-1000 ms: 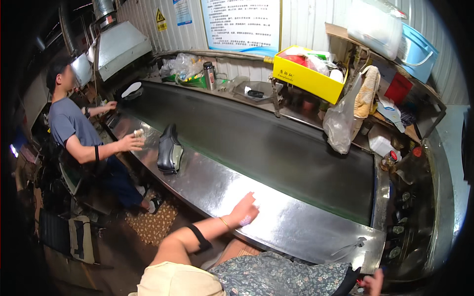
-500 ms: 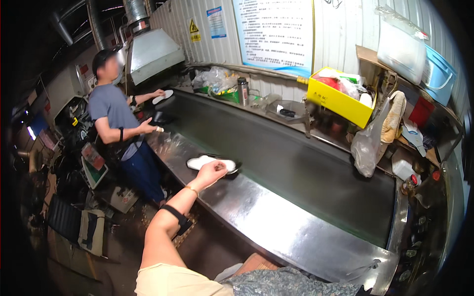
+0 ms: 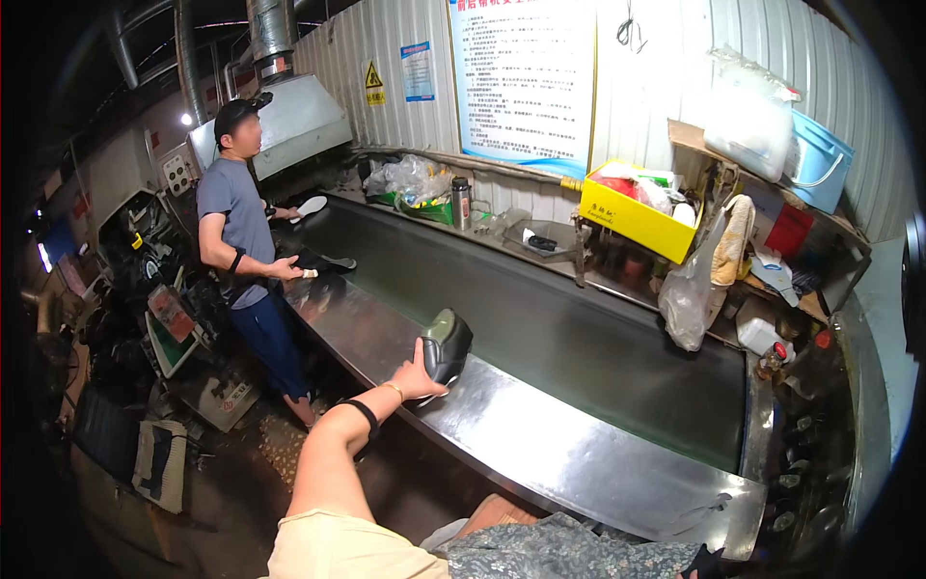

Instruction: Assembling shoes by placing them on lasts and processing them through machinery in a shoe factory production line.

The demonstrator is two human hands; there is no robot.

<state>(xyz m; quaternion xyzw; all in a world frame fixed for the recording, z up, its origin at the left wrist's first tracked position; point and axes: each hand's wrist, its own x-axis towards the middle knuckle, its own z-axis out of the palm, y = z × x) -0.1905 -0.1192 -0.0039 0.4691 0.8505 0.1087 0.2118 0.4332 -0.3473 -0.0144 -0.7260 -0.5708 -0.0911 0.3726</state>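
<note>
Dark shoe (image 3: 447,344), probably gripped, beside co-worker (image 3: 243,232)

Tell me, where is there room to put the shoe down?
The left hand holds a dark shoe over the steel ledge. That ledge is bare from the shoe to its right end. The dark belt beside it is bare too. It gets crowded near the co-worker's hands and on the back shelf.

You're in a small factory workshop. A dark conveyor belt (image 3: 579,328) with steel edging (image 3: 540,434) runs under corrugated metal walls (image 3: 675,58). Duct hood (image 3: 299,116), wall posters (image 3: 526,77), cluttered parts shelves (image 3: 752,251).
</note>
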